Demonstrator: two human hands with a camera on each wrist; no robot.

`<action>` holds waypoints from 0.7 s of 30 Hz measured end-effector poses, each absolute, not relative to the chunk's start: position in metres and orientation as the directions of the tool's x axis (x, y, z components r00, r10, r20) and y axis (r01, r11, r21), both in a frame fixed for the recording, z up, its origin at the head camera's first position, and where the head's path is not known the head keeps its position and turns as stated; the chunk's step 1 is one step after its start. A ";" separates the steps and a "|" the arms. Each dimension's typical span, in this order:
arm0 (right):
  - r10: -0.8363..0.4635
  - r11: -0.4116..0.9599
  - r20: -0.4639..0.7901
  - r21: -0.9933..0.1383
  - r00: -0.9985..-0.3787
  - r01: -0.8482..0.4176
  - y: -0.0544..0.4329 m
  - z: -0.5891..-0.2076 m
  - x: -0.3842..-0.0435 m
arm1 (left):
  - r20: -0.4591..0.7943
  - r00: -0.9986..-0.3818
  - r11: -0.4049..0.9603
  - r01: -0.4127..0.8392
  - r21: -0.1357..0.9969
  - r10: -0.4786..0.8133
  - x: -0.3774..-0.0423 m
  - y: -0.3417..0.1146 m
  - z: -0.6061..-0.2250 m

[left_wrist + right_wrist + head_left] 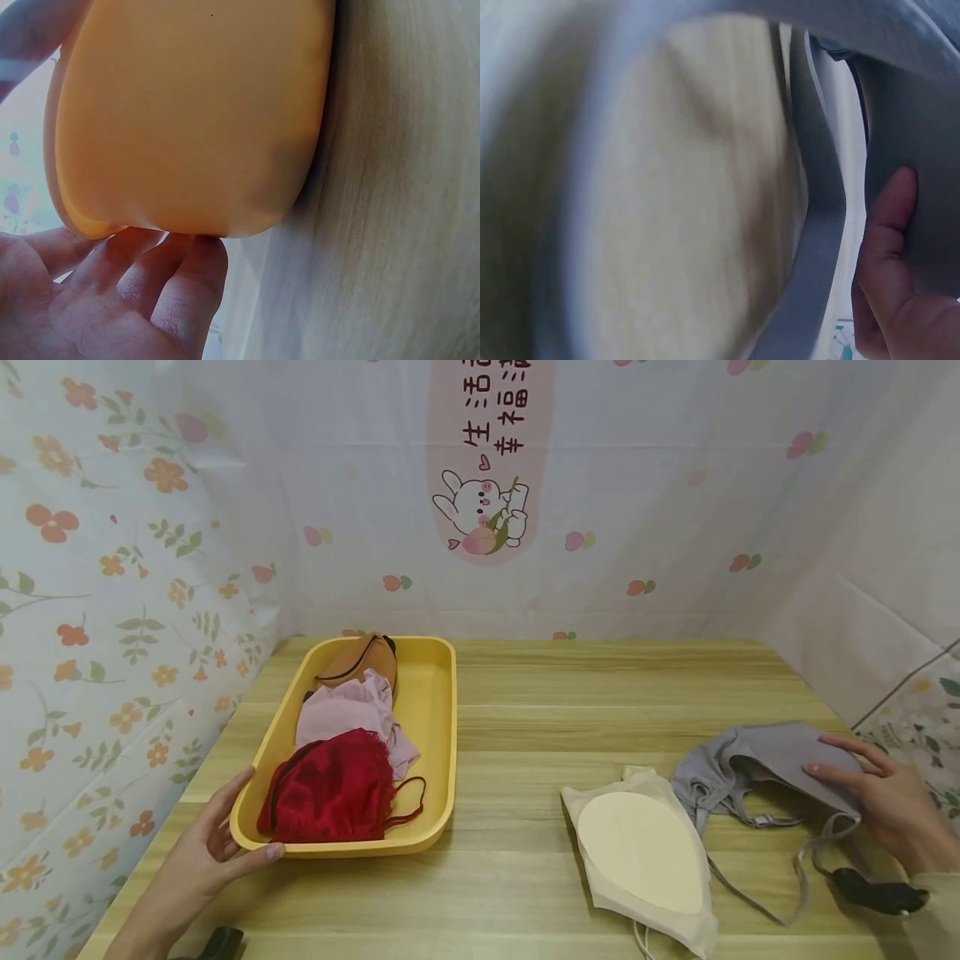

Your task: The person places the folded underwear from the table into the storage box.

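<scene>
At the front left corner of a yellow plastic bin (442, 743), my left hand (197, 852) grips it, with the thumb on the front rim and the fingers along the left wall. In the left wrist view, fingertips (199, 251) press against the bin's outer wall. Far to the right, my right hand (892, 793) pinches the edge of a grey bra (780, 752), whose straps trail on the table. The right wrist view shows the thumb (892, 217) against the grey fabric. A cream bra (645, 852) lies beside it, close to the grey one.
Inside the bin sit a red lace-edged garment (337, 793), a pale pink garment (345, 714) and a brown one with black trim (360, 664). The wooden table (525, 693) is bordered by a printed back curtain (360, 510) and side curtains.
</scene>
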State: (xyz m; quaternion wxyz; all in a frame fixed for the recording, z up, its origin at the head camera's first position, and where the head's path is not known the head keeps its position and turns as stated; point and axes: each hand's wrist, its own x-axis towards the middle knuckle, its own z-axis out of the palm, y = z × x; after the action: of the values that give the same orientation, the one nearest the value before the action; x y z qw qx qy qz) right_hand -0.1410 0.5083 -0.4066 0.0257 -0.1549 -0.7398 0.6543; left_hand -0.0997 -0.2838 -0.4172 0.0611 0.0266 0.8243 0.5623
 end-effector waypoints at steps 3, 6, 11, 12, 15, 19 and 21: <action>0.284 0.126 -0.137 -0.976 -0.949 0.179 0.506 -0.405 -0.140 | -0.094 -0.990 0.379 -0.048 0.924 0.104 -0.100 -0.284 -0.416; 0.305 0.149 -0.108 -0.976 -0.946 0.159 0.505 -0.405 -0.139 | -0.103 -0.990 0.384 -0.056 0.922 0.102 -0.100 -0.284 -0.416; 0.290 0.068 -0.067 -0.994 -0.955 0.091 0.503 -0.401 -0.139 | -0.078 -0.991 0.368 -0.032 0.929 0.110 -0.099 -0.284 -0.418; 0.284 0.054 -0.059 -0.996 -0.957 0.077 0.503 -0.399 -0.139 | -0.073 -0.991 0.366 -0.028 0.930 0.110 -0.099 -0.284 -0.418; 0.266 0.024 -0.047 -0.998 -0.963 0.055 0.500 -0.394 -0.140 | -0.068 -0.992 0.360 -0.024 0.933 0.110 -0.099 -0.285 -0.420; 0.267 0.019 -0.024 -0.999 -0.963 0.030 0.497 -0.388 -0.142 | -0.076 -0.991 0.359 -0.032 0.933 0.109 -0.099 -0.285 -0.421; 0.278 0.032 -0.019 -0.999 -0.960 0.028 0.496 -0.386 -0.143 | -0.079 -0.991 0.356 -0.035 0.934 0.111 -0.099 -0.286 -0.421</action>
State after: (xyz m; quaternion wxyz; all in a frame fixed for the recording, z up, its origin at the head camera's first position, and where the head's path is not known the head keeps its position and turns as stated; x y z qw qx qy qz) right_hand -0.1426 0.4962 -0.3856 0.0907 -0.1075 -0.7124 0.6875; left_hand -0.0994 -0.2857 -0.4206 0.0645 0.0233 0.8210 0.5669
